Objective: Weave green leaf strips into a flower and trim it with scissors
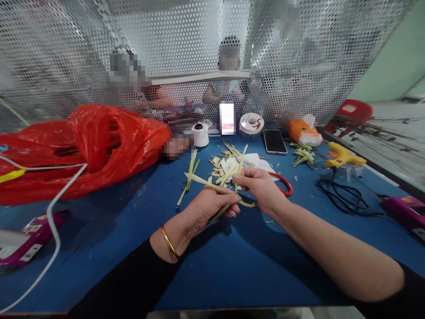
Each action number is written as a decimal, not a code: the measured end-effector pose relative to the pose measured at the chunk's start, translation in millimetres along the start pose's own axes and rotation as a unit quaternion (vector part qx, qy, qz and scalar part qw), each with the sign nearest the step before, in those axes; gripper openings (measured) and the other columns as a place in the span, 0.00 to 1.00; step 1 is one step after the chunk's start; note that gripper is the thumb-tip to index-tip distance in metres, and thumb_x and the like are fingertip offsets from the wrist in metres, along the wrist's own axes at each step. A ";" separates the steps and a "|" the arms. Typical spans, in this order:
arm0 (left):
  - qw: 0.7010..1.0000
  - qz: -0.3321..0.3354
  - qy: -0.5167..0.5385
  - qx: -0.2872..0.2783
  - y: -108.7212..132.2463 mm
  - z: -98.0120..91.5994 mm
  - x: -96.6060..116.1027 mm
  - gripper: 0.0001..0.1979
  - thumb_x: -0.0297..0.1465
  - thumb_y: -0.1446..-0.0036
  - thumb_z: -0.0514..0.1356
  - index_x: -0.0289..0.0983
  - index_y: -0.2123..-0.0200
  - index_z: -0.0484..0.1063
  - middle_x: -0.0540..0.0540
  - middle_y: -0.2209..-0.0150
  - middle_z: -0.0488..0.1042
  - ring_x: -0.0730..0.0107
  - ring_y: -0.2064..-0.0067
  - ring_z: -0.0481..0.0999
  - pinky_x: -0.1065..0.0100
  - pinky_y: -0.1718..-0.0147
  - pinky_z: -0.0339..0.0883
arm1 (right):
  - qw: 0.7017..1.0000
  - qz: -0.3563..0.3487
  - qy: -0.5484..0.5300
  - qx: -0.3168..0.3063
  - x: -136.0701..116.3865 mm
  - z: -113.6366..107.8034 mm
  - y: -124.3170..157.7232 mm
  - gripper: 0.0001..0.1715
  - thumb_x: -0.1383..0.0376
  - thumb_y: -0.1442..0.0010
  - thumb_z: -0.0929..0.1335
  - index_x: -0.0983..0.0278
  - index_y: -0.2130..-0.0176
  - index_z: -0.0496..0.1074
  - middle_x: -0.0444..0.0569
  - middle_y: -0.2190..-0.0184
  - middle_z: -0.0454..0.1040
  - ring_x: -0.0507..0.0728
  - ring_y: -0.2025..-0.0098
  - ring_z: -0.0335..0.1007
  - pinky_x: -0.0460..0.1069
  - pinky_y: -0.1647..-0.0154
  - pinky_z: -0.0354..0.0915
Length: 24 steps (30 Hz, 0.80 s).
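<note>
My left hand [212, 204] is closed round pale green leaf strips [212, 185] just above the blue table [239, 261]. A gold bangle [169, 241] circles that wrist. My right hand [260, 186] pinches the same strips at their right end, fingers pressed together. One strip [241, 160] sticks up between the two hands. Behind them lies a heap of cut leaf scraps [224, 168] on white paper. Red-handled scissors [284, 184] lie partly hidden behind my right hand.
A red plastic bag [89, 146] fills the left. A thread spool [200, 134], tape roll [251, 124], phone [275, 141], yellow glue gun [341, 156] with black cord [341, 197], and purple boxes [403, 212] lie about. People sit beyond the perforated metal screen [186, 40].
</note>
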<state>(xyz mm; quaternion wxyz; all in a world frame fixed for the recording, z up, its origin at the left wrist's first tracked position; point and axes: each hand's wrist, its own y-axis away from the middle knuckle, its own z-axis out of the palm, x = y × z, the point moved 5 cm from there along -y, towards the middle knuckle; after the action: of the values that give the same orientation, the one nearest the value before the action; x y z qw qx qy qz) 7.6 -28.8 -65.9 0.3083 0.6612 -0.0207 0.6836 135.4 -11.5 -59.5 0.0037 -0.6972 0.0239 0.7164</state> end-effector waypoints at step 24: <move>0.999 0.004 0.034 0.009 -1.8 -0.4 -1.6 0.07 0.30 0.50 0.65 0.31 0.74 0.74 0.47 0.79 0.74 0.78 0.80 0.71 0.75 0.78 0.66 | 0.999 0.010 0.012 -0.051 -9.1 2.3 2.4 0.13 0.61 0.53 0.72 0.64 0.82 0.69 0.42 0.83 0.66 0.49 0.78 0.56 0.47 0.75 0.54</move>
<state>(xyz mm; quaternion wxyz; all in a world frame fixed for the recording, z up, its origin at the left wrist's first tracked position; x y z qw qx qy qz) 7.9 -27.8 -68.1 0.3004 0.6405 -0.0064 0.7067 133.3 -13.5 -50.2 -0.0394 -0.7051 -0.0051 0.7080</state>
